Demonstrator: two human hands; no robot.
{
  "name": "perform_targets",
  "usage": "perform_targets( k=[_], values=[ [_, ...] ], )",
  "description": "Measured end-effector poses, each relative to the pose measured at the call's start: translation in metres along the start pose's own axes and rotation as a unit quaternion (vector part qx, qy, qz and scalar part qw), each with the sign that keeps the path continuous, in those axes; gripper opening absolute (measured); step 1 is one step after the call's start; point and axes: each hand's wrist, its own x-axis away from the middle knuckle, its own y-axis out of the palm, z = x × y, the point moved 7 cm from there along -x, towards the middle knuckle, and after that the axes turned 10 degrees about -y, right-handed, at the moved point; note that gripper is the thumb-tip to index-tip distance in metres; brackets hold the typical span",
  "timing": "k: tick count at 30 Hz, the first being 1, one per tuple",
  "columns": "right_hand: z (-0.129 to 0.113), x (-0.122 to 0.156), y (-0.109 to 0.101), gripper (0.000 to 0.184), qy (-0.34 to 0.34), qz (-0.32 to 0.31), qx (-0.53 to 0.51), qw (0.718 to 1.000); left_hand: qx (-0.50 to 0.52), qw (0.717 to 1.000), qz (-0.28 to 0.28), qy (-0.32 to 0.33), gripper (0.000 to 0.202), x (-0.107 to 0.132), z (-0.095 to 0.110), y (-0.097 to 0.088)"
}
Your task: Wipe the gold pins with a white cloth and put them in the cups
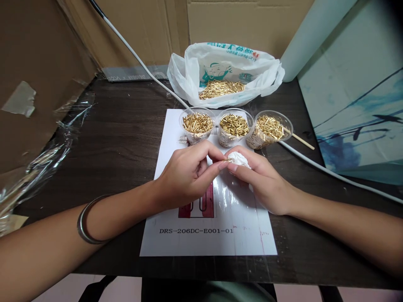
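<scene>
Between thumb and forefinger, my left hand (pixel 192 170) pinches a small brass-coloured pin (pixel 227 160). A crumpled white tissue (pixel 238 159) is gripped in my right hand (pixel 264 178), and the pin's far end meets it. Both hands are close together above a printed sheet (pixel 208 245) on the dark table. Just beyond my fingers stand three clear plastic cups: the left cup (pixel 197 136), the middle cup (pixel 231 140) and the right cup (pixel 256 142). Each holds many small gold metal pins. The right cup leans, with a thin wooden stick (pixel 304 141) by it.
Behind the cups, an open white plastic bag (pixel 179 79) holds more gold pins. A white cable (pixel 135 54) crosses the table behind and to the right of the cups. Cardboard (pixel 34 54) walls the left and back; a painted panel (pixel 362 113) is on the right.
</scene>
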Motion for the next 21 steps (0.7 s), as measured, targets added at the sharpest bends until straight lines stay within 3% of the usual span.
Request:
perform_targets(
  k=[6, 11, 21],
  values=[
    [-0.0045, 0.0006, 0.0039, 0.029, -0.019, -0.038, 0.012, 0.999, -0.005, 1.000, -0.003, -0.002, 0.011, -0.0005, 0.0001, 0.0017],
    [-0.0065, 0.0003, 0.0034, 0.040, -0.040, -0.015, -0.002, 0.999, -0.003, 1.000, 0.000, -0.005, 0.009, -0.0004, 0.0007, 0.0017],
    [-0.0086, -0.0019, 0.0006, 0.028, -0.076, -0.011, 0.075, 0.994, -0.010, 1.000, 0.000, -0.005, 0.009, -0.0010, 0.0017, 0.0008]
  ],
)
